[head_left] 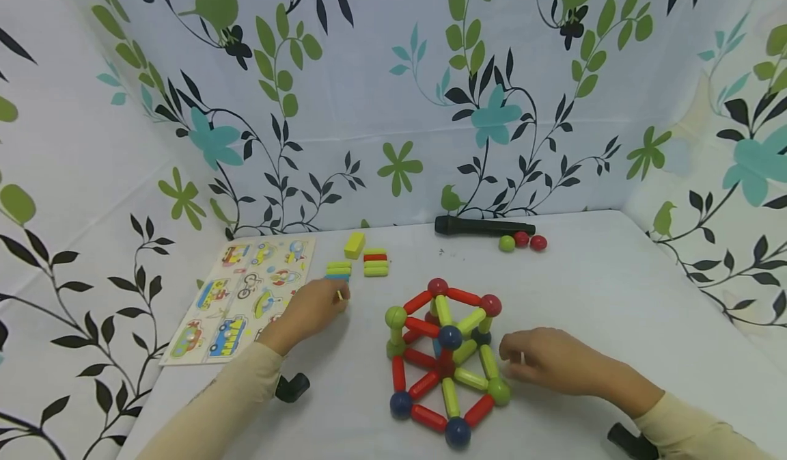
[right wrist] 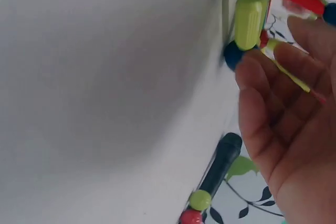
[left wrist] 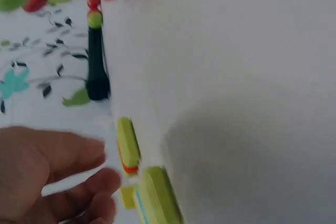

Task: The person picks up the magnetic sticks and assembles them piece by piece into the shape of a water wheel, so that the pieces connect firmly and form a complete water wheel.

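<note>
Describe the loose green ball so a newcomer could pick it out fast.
Find the black cylinder lying at the back edge of the white table. Three small balls sit in a row by its right end. The green ball is the leftmost; the two red balls beside it differ only in colour.

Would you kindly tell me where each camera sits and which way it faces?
Head: above, facing forward and down at the red, green and blue rod-and-ball structure; both hands and sleeves show.
Left wrist: low, past the left hand toward green and red blocks.
Right wrist: low, past the right hand at the structure.
All three views share the black cylinder.
</note>
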A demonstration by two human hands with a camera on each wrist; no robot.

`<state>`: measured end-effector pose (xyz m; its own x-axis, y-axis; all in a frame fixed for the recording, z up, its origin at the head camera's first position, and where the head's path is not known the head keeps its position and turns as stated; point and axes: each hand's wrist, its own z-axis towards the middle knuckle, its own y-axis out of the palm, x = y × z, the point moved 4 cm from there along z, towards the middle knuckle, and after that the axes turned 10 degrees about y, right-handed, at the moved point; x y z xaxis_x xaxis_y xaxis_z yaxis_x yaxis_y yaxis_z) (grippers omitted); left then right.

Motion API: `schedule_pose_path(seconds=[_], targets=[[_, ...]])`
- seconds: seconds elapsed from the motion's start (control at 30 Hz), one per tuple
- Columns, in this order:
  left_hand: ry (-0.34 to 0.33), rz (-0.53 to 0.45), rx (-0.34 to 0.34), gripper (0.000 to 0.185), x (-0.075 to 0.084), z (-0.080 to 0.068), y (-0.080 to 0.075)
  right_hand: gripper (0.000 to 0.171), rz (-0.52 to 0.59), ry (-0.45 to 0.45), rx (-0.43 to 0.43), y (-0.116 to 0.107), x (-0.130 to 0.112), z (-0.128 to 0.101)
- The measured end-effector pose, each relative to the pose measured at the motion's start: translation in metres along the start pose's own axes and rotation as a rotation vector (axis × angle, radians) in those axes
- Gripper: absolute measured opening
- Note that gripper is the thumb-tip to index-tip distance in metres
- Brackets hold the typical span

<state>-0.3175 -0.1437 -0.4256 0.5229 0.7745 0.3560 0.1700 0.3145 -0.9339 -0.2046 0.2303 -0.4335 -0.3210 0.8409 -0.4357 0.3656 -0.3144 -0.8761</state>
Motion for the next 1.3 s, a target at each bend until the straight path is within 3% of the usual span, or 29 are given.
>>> schedule_pose_path(seconds=[0.1,0.2,0.27,0.37,0.6,0.97,1.3], targets=[[0.155,-0.042,-0.118,0.003,0.023,-0.020,0.008,0.020,0.075,0.088,0.084,-0.008,0.008,0.008],[0.308,-0.113,-0.245,0.005,0.049,-0.036,0.018,0.033,0.180,0.164,0.117,-0.010,0.014,0.016],[0.371,-0.155,-0.297,0.008,0.065,-0.043,0.024,0.040,0.226,0.193,0.122,-0.010,0.015,0.020],[0.419,-0.179,-0.315,0.012,0.084,-0.049,0.033,0.043,0.278,0.185,0.119,-0.010,0.012,0.025],[0.503,-0.062,-0.280,0.021,0.106,-0.056,0.049,0.030,0.333,0.121,0.125,-0.010,0.006,0.032],[0.519,-0.018,-0.281,0.027,0.110,-0.058,0.053,0.028,0.329,0.110,0.149,-0.011,0.004,0.033],[0.557,0.061,-0.256,0.028,0.111,-0.056,0.054,0.028,0.427,0.103,0.061,-0.005,0.012,0.040]])
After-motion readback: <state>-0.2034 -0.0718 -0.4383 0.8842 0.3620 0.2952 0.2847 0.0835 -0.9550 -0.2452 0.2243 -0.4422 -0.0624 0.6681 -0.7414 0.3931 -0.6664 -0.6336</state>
